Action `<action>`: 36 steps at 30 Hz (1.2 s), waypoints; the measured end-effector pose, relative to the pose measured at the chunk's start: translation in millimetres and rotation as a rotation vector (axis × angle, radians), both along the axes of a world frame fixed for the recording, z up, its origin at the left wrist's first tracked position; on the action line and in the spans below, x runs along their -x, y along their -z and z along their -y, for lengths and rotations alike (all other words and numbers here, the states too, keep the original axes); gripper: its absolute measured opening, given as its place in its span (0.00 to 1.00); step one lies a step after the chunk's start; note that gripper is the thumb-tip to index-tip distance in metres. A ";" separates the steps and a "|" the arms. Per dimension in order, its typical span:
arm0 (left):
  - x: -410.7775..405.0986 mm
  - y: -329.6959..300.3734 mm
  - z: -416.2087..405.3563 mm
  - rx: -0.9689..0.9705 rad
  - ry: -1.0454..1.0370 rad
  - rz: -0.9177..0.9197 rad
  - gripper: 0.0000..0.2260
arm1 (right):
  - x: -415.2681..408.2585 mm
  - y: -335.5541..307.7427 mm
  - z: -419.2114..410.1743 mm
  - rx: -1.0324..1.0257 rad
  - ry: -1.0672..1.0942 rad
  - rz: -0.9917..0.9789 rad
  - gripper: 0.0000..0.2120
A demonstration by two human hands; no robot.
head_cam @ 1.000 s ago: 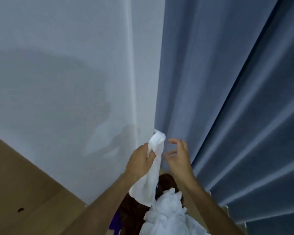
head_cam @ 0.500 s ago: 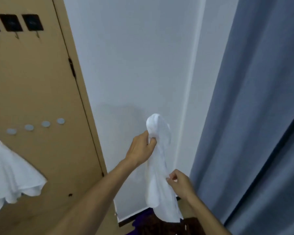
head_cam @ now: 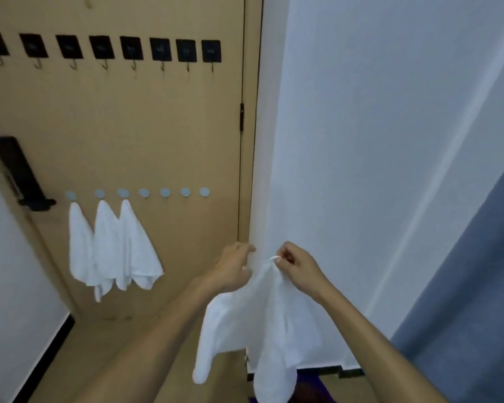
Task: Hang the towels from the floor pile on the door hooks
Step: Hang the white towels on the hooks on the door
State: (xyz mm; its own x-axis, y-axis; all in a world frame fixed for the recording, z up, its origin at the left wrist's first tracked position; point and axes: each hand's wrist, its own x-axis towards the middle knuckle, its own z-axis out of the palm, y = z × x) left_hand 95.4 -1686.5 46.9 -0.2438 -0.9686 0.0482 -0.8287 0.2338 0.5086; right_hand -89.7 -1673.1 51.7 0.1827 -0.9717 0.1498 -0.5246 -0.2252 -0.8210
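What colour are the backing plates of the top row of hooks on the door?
Black, on the upper hooks of the tan door, seen in the head view.

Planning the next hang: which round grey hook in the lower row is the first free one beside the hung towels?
The fourth round hook from the left: the three left of it each carry a white towel, and it is the nearest bare one.

Both forearms bare, reaching forward and up from the lower frame edge, converging toward centre. Left hand (head_cam: 233, 269) raised at mid-height, back toward camera, fingers loosely curled, thumb and fingertips close together; grip unclear. Right hand (head_cam: 296, 264) just beside it, knuckles up, thumb and forefinger pinching a small loop at the top of the white towel (head_cam: 262, 324).
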 end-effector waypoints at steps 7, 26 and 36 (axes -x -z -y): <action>-66.7 -2.0 -19.4 -0.015 0.059 -0.170 0.04 | -90.8 -15.3 3.2 -0.060 -0.132 0.078 0.10; -240.0 22.0 -4.4 -0.214 0.113 -0.127 0.07 | -229.7 -16.5 11.8 -0.209 -0.187 0.229 0.09; -318.1 26.4 15.5 -0.375 0.018 0.000 0.08 | -247.3 13.2 47.0 -0.227 -0.095 0.179 0.08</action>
State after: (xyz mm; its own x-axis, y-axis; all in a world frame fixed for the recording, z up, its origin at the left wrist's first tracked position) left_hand 413.5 -1702.0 20.5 -0.2604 -0.9148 -0.3088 -0.8264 0.0458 0.5612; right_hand 157.6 -1720.1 38.6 0.2650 -0.9638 -0.0310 -0.3522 -0.0668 -0.9335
